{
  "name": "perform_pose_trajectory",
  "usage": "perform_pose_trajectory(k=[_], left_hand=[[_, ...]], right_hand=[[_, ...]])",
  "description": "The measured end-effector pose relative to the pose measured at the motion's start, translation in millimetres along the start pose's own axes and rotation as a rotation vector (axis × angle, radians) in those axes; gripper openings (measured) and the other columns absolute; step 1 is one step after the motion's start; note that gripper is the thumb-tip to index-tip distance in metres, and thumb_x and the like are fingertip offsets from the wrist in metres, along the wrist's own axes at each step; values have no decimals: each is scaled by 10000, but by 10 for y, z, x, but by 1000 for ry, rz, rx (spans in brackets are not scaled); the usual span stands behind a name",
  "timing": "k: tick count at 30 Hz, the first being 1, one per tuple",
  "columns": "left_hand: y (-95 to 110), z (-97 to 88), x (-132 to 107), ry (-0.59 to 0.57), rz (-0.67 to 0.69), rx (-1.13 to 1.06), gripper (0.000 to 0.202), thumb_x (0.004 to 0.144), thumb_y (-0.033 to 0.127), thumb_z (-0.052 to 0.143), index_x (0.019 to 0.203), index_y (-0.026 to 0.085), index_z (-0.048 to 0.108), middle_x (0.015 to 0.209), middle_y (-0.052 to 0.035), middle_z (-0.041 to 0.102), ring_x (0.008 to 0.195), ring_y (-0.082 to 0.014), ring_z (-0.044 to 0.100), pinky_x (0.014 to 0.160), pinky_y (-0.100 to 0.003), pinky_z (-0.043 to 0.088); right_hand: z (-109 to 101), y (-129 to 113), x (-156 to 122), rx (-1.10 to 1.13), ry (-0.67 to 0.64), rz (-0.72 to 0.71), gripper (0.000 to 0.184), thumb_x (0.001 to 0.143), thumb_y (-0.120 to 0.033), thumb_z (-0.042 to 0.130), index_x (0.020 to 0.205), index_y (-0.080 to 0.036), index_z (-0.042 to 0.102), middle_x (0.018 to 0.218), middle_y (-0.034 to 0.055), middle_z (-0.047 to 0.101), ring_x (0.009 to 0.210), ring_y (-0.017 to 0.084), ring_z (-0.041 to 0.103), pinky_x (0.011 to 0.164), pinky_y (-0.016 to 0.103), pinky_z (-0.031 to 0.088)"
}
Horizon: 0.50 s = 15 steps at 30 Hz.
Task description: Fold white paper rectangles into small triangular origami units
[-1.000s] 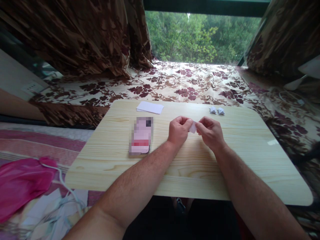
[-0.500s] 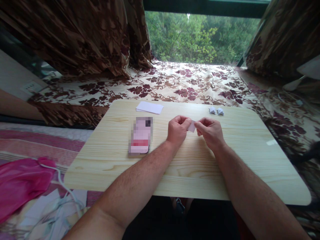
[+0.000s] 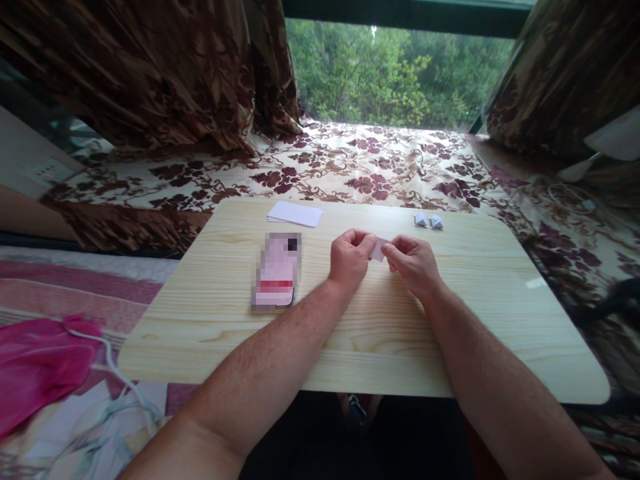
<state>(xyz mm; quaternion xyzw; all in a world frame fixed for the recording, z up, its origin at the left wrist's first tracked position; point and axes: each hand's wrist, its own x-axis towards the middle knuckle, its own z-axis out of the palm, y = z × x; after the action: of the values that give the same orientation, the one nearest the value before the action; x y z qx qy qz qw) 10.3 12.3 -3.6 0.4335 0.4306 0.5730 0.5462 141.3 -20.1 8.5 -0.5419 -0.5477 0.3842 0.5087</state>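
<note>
Between my two hands is a small piece of white paper [image 3: 378, 250], held just above the table. My left hand [image 3: 351, 255] is closed, pinching the paper's left side between thumb and fingers. On the other side, my right hand [image 3: 413, 261] is closed too, with its thumb and fingertips on the right edge. The fingers cover part of the paper, so its folds cannot be made out. Beyond my right hand stand two small folded paper shapes [image 3: 429, 221], side by side. A stack of white paper strips [image 3: 295, 214] lies at the table's far left.
A pink phone [image 3: 275, 270], partly pixelated, lies left of my hands on the wooden table [image 3: 390, 347]. Left of the table are a pink cloth [image 3: 45, 367], a white cable [image 3: 120, 363] and loose papers. A floral-covered ledge [image 3: 370, 157] runs behind it under a window.
Both hands keep their pinch on the paper, with only slight finger movement. The whole view has shifted a little, so everything sits slightly farther left.
</note>
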Motion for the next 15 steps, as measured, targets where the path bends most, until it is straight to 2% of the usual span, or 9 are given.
perform_pose_trajectory(k=[7,15], left_hand=[[-15,-11,20,33,20,12,197,711,331,725,712,149,649,602,19,588,526,-96,523,491,-220,437],[-22,-8,20,45,22,32,193,710,331,721,704,152,648,595,16,600,510,-99,536,478,-219,437]], right_hand=[[11,32,22,-77,-89,16,309,863,-406,616,655,-187,549,527,-27,551,463,97,457,468,241,361],[17,22,19,-7,-135,42,322,848,-457,629,680,-202,526,539,-38,555,463,101,498,481,238,433]])
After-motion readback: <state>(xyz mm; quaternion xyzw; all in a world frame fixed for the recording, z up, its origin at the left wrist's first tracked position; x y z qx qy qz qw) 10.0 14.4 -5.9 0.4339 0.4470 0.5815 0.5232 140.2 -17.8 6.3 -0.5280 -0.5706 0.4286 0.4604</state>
